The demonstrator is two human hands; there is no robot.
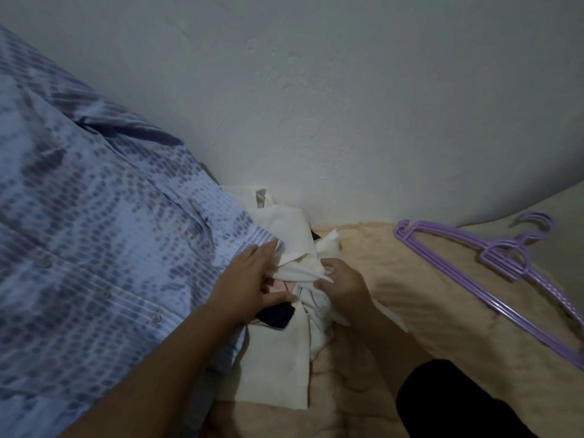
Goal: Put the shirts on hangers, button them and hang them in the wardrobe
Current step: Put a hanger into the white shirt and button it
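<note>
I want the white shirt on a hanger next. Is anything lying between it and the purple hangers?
Nothing visible. Both hands are already in the white shirt, the right gripping its cloth. Only bare beige blanket lies between it and the purple hangers to the right. The blue shirt sits on the opposite side.

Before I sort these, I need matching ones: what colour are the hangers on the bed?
Purple hangers, clearest in the head view.
</note>
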